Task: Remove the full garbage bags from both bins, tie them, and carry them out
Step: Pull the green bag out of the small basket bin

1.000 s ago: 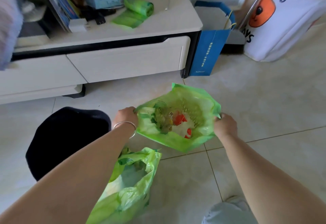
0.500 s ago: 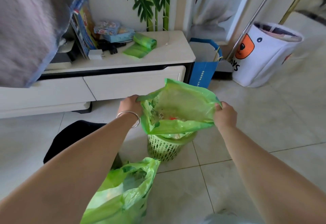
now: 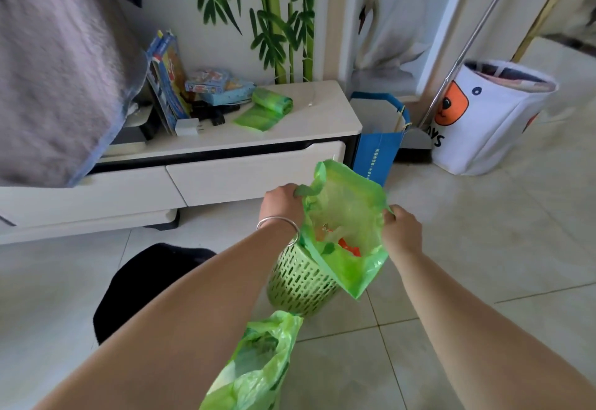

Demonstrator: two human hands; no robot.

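Observation:
A green garbage bag (image 3: 348, 216) with orange and green scraps inside hangs above a small green perforated bin (image 3: 298, 284) on the tiled floor. My left hand (image 3: 282, 205) grips the bag's left rim and my right hand (image 3: 403, 227) grips its right rim, holding the mouth open. The bag's bottom looks partly lifted out of the bin. A second green garbage bag (image 3: 254, 367) lies on the floor below my left forearm, its mouth loose. A black bin (image 3: 145, 284) stands to the left, partly hidden by my left arm.
A white TV cabinet (image 3: 225, 142) runs along the wall, with a roll of green bags (image 3: 269, 105), boxes and books on top. A blue paper bag (image 3: 377, 151) and a white fabric basket (image 3: 483, 119) stand at the right. A grey cloth (image 3: 54, 64) hangs at upper left.
Both hands have raised the green bag and drawn its rim closer together. The perforated bin now shows beneath it. The view has tilted up toward the wall.

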